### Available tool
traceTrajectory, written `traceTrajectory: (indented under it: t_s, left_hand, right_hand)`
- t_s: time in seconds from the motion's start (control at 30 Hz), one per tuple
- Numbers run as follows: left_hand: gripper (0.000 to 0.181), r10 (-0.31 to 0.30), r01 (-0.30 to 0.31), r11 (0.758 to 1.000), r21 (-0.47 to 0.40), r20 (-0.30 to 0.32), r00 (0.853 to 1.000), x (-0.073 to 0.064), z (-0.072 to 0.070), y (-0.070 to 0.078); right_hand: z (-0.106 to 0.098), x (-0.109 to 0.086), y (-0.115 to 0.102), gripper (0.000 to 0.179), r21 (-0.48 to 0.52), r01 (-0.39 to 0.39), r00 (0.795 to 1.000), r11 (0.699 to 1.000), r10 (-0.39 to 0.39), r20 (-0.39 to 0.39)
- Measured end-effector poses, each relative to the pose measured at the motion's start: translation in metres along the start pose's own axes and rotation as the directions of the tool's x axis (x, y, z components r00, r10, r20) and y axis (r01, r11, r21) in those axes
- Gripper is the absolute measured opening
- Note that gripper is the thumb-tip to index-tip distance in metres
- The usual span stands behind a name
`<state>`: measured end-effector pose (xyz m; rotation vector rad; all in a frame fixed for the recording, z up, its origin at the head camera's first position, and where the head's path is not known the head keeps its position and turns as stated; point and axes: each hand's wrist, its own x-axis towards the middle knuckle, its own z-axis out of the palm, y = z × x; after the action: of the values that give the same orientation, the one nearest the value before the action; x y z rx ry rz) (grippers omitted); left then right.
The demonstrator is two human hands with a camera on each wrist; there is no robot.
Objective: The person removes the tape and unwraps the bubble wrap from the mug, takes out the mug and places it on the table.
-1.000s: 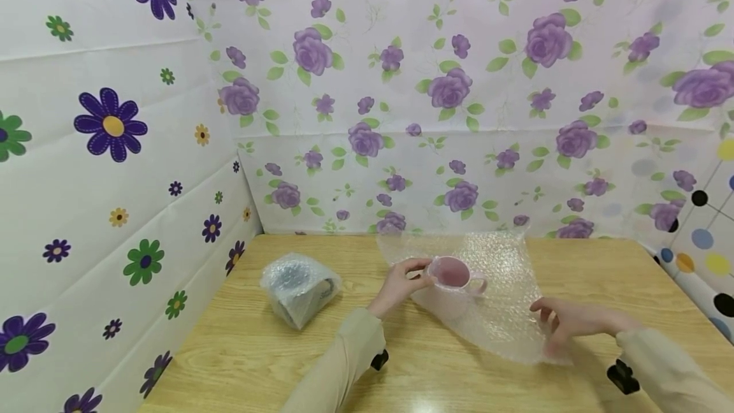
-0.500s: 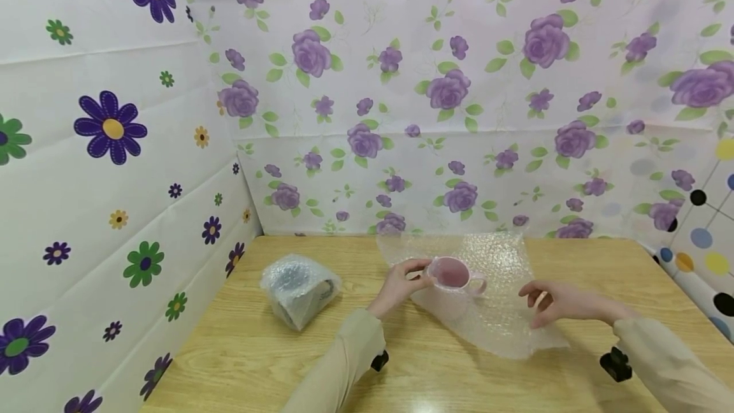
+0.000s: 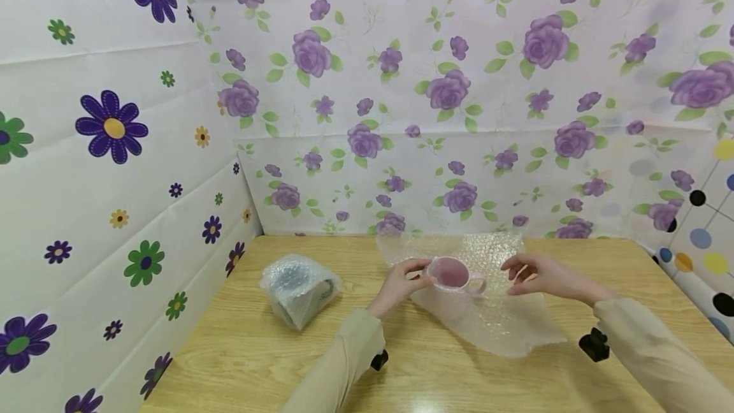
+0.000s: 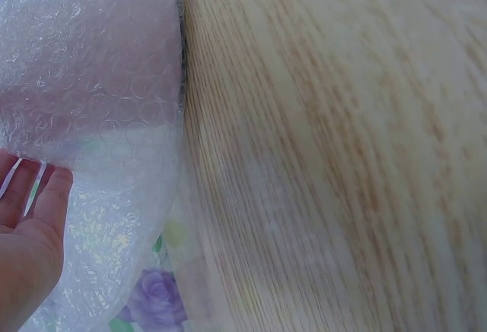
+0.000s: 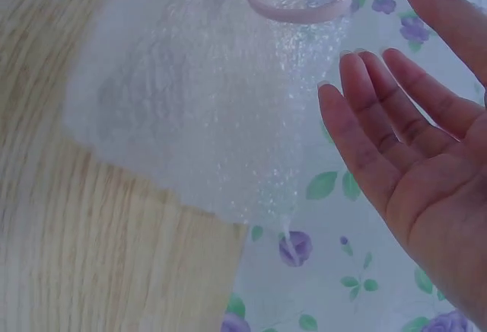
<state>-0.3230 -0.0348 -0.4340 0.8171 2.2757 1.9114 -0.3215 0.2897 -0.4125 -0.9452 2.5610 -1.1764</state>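
Observation:
A pink mug [image 3: 450,273] sits upright on a sheet of bubble wrap [image 3: 504,330] near the table's middle. In the left wrist view, bubble wrap [image 4: 99,73] also covers the mug's near side. My left hand [image 3: 401,285] grips the mug's left side, thumb on the near side and fingers beyond it. My right hand [image 3: 545,276] hovers above the wrap, to the right of the mug's handle [image 3: 478,283]. The right wrist view shows its palm [image 5: 449,187] with relaxed fingers and nothing between them, apart from the mug.
Left of the mug, a bundle in bubble wrap [image 3: 298,292] stands on the wooden table [image 3: 241,362], its content mostly hidden. Flower-printed sheets [image 3: 344,101] hang behind and to the left of the table. A dotted sheet [image 3: 713,234] hangs at the right.
My right hand has let go of the wrap's near right part and moved up and left, closer to the handle. The wrap's right edge has shifted slightly. My left hand stays on the mug.

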Motion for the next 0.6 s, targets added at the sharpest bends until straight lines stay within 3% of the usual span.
traceTrajectory:
  t_s: [0.53,0.6]
  left_hand:
    - [0.039,0.009,-0.009,1.0,0.008,0.001,1.0,0.0,-0.001,-0.001]
    - [0.04,0.011,-0.011,1.0,0.019,-0.001,1.0,0.002,0.0,-0.006]
  right_hand:
    - [0.007,0.039,-0.019,0.043,0.003,-0.007,0.999,1.0,0.007,-0.048]
    - [0.009,0.042,-0.023,0.043,-0.004,-0.018,0.999,1.0,0.018,-0.047]
